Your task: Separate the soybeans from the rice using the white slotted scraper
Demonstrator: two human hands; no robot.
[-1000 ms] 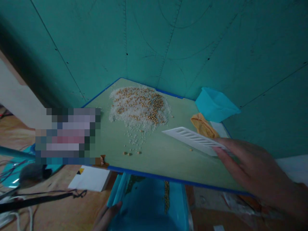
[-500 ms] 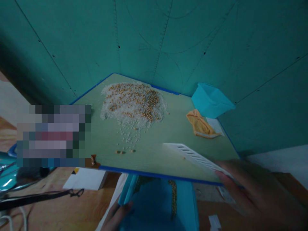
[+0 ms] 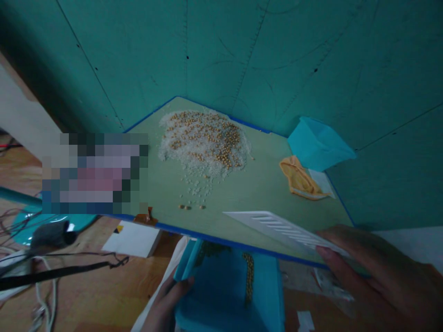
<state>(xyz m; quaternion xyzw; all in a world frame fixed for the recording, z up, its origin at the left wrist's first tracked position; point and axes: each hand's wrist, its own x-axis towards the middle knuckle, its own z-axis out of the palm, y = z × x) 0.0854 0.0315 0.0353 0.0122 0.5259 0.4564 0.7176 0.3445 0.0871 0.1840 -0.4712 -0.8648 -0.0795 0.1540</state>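
Note:
My right hand [image 3: 377, 272] is closed round the near end of a white slotted turner [image 3: 277, 226], held tilted over the front right of a pale green board [image 3: 263, 180]. Further back on the board spreads a pile of white rice-like grains mixed with round tan beans [image 3: 204, 138]. A few loose beans [image 3: 187, 207] lie near the front edge. My left hand [image 3: 168, 299] grips the left rim of a blue bin [image 3: 221, 286] below that edge. Inside the bin are a column of tan beans [image 3: 249, 276] and a patch of small green bits [image 3: 214, 251].
At the board's right stand a turquoise open container [image 3: 320, 143] and a crumpled orange cloth [image 3: 302, 180]. A green wall [image 3: 221, 55] rises behind. To the left are a blurred-out object [image 3: 100, 175], a white box [image 3: 133, 237], a dark strap [image 3: 69, 274] and cables [image 3: 48, 290].
The view has shifted, so the board sits further right and a little higher. The turner has moved left over the board with my right hand. My left hand stays on the bin.

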